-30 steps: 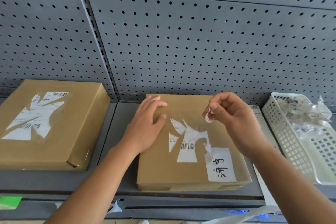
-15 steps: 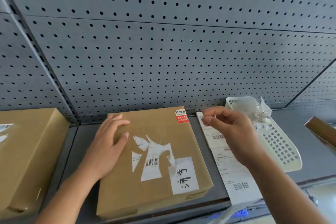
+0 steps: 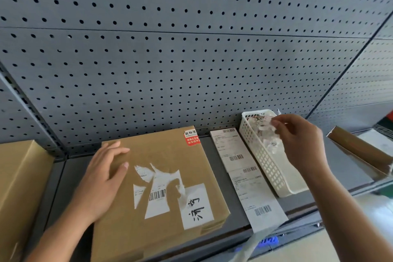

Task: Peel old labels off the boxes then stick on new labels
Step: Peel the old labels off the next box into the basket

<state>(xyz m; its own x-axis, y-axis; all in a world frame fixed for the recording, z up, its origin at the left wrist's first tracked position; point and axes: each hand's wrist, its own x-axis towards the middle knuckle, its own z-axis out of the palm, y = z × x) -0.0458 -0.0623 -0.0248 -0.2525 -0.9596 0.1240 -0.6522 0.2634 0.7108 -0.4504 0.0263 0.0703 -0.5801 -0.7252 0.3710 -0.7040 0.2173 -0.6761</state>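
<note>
Here, the left hand (image 3: 104, 178) is laid flat on the left part of the cardboard box (image 3: 161, 151), with its fingers straight, slightly spread and pointing towards the box's rear edge. The torn remains of an old label (image 3: 157, 193) are stuck near the middle of the lid. A handwritten label (image 3: 196, 206) sits just beside them towards the front right corner, and a red sticker (image 3: 192, 137) is set at the rear right corner.

The right hand (image 3: 302, 142) is held over the far end of the white basket (image 3: 268, 168), its thumb and forefinger drawn together against the crumpled scraps (image 3: 263, 127) (whether one is actually pinched cannot be told).

A label strip (image 3: 244, 168) is laid between box and basket, just beside the basket's left wall, and its near end overhangs the front edge of the shelf (image 3: 340, 168). A narrow band of bare shelf is left between strip and box. A wider band is left between the box and a second box (image 3: 19, 176) at the left, and more is seen to the right of the basket.
</note>
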